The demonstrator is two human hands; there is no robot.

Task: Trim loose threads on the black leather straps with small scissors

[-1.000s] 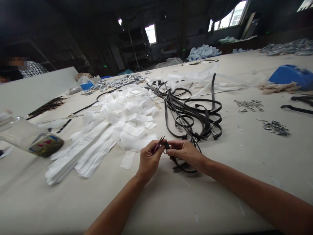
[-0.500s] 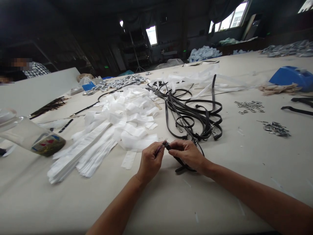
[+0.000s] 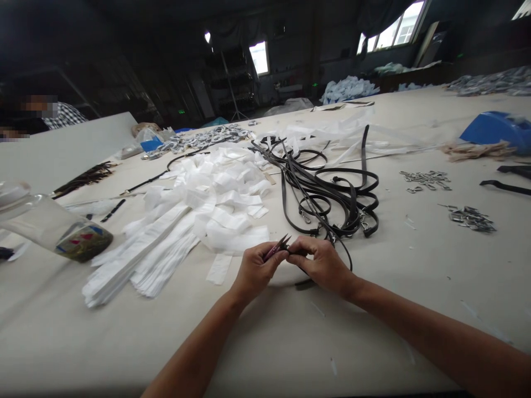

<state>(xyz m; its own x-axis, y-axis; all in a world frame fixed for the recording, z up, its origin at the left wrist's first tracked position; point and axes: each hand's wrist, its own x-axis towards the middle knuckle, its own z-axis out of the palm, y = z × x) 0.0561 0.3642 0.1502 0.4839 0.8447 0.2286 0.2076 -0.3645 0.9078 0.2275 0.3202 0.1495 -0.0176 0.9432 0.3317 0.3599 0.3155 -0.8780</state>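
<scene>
My left hand [image 3: 255, 271] is closed around small thread snips [image 3: 282, 242], whose thin pointed blades stick out past the fingers. Its thumb and forefinger meet the tips of my right hand [image 3: 322, 265]. That right hand pinches a narrow black strap [image 3: 305, 284], part of which loops below the palm near the tabletop. The short piece between the fingertips is mostly covered. Just beyond the hands lies a tangled heap of black straps [image 3: 352, 218] with metal snap hooks. Left of it spreads a pile of white strips [image 3: 226, 190], some bundled flat.
A clear plastic bottle [image 3: 47, 226] lies tilted at the left. On the right of the table [image 3: 373, 348] are small piles of metal hooks [image 3: 427, 179] and metal fittings [image 3: 473, 218], with a blue tape dispenser [image 3: 493, 132] beyond. A person [image 3: 68, 114] is at the far left.
My fingertips have come closer together over the strap end, now mostly hidden. The snips' blades stand out more and look wider apart. The strap's loop below the right hand has shifted.
</scene>
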